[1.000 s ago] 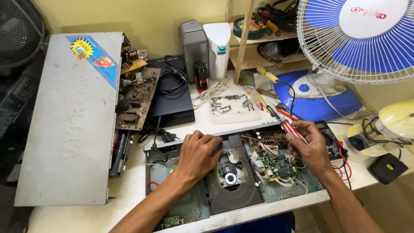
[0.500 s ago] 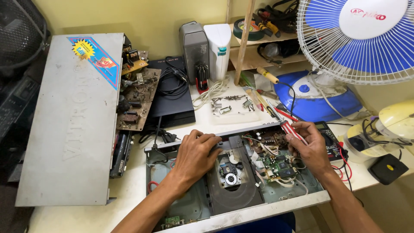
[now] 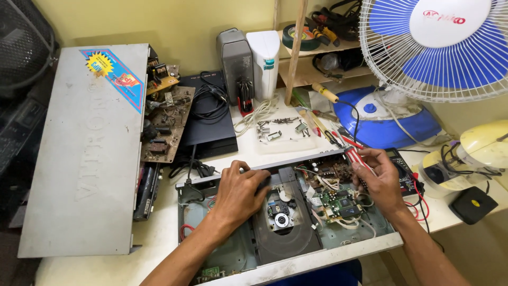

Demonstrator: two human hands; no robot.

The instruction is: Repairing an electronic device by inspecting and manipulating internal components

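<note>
While the disc player [image 3: 286, 222] lies open on the desk [image 3: 159, 238] with its grey cover [image 3: 79, 153] set aside at the left, the inside work looks unfinished. Left hand [image 3: 241, 193] rests palm down, fingers spread on the disc tray; right hand [image 3: 378, 180] pinches a red screwdriver [image 3: 357, 159] over the circuit board [image 3: 338, 198].

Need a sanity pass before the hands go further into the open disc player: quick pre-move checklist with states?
1. Left hand steadying the disc tray: ok, it rests on the tray's back edge.
2. Right hand gripping the red tool: ok.
3. Tool tip on the circuit board: cannot tell, hidden by the hand.
4. Loose screws away from the chassis: ok, on the white sheet behind.
5. Player unplugged: cannot tell.
</note>
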